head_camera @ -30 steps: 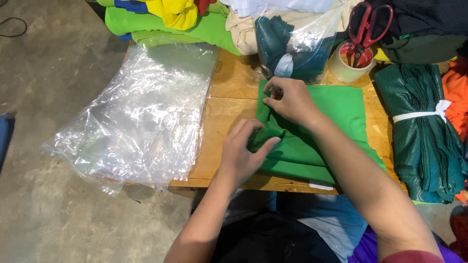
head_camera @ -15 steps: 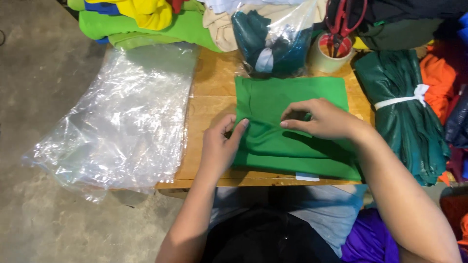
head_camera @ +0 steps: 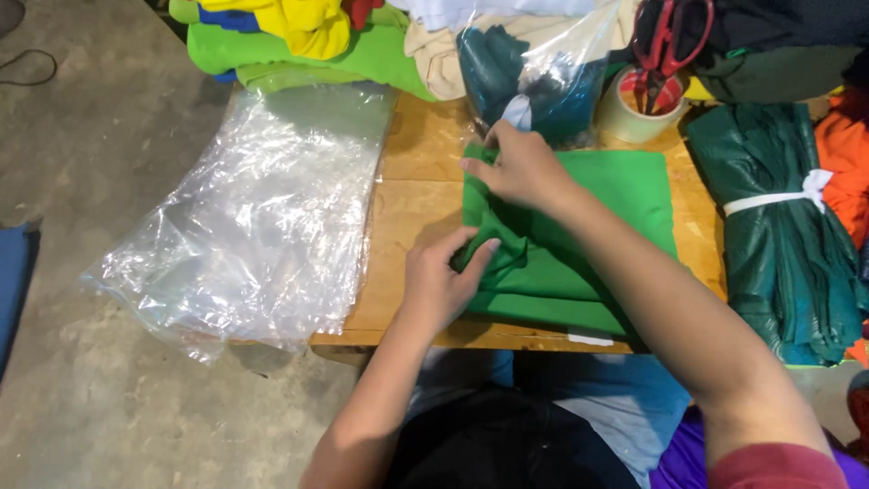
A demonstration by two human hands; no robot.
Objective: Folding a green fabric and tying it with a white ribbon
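A folded green cloth point(head_camera: 625, 195) lies on the wooden table point(head_camera: 412, 204) in front of me. My left hand point(head_camera: 439, 285) pinches the cloth's near left edge between thumb and fingers. My right hand point(head_camera: 520, 167) reaches across and grips the cloth at its far left corner, where the fabric bunches under the fingers. My right forearm covers the middle of the cloth.
A stack of clear plastic bags point(head_camera: 258, 208) hangs over the table's left edge. Piled coloured cloths point(head_camera: 299, 36) and a bagged teal cloth point(head_camera: 534, 81) line the back. Red scissors point(head_camera: 665, 45) stand in a tape roll point(head_camera: 634, 113). A tied dark green bundle point(head_camera: 783, 226) lies at the right.
My right hand moved from the cloth's middle to its far left corner. My left hand stayed at the near left edge and took hold of the fabric. The view shifted a little.
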